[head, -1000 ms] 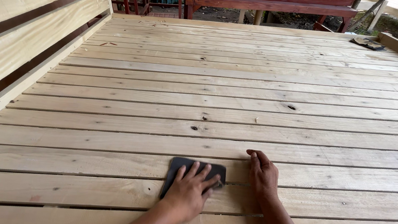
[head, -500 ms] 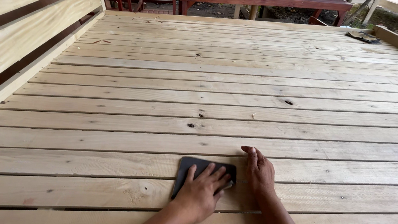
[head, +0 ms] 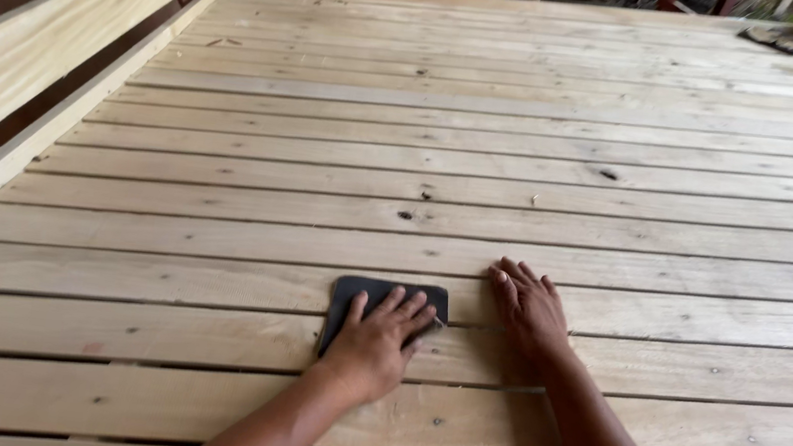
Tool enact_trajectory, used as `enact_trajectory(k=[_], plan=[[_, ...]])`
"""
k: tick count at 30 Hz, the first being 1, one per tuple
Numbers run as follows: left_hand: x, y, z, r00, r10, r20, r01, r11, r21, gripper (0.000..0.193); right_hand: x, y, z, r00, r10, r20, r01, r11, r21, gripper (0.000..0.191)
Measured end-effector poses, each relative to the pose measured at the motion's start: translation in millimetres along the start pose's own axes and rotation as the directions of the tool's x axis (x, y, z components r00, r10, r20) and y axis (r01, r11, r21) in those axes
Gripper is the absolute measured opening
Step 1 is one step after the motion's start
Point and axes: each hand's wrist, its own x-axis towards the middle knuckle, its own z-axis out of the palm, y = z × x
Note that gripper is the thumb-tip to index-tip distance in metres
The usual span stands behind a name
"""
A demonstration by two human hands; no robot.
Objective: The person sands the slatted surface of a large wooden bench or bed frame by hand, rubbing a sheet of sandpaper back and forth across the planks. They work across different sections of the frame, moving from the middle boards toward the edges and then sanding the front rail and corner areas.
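While the left hand (head: pixel 372 343) presses flat, fingers spread, on a dark sanding sheet (head: pixel 385 302) lying on the slatted plank deck (head: pixel 483 178), the right hand (head: pixel 527 308) rests open, palm down, just beside it, gripping nothing.

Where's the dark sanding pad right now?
Low in the head view, the dark sanding pad lies flat on the wooden planks under the left hand, just left of the right hand.

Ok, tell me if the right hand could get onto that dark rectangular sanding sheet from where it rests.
Probably yes: the right hand lies flat on the plank just beside the dark rectangular sanding sheet, nothing between, though the left hand covers most of it.
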Motion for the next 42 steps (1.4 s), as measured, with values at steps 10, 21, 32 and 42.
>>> enact_trajectory(k=[10, 21, 32, 42], plan=[[45, -15, -22, 0.993, -0.086, -0.084, 0.089, 0.996, 0.023, 0.057, -6, -12, 3, 0.998, 0.01, 0.065, 0.009, 0.957, -0.289, 0.063], [38, -72, -42, 0.963, -0.269, -0.018, 0.269, 0.961, 0.057, 0.056, -5, -8, 9, 0.996, 0.048, 0.075, -0.021, 0.946, -0.323, 0.061], [-52, -78, -16, 0.982, -0.186, 0.034, 0.185, 0.982, 0.031, 0.055, -3, -14, 11, 0.996, 0.063, 0.066, -0.035, 0.931, -0.364, 0.062], [-8, -65, -30, 0.982, -0.188, 0.013, 0.189, 0.981, -0.047, 0.054, -2, -28, 7, 0.979, 0.177, 0.104, -0.13, 0.926, -0.355, 0.064]])
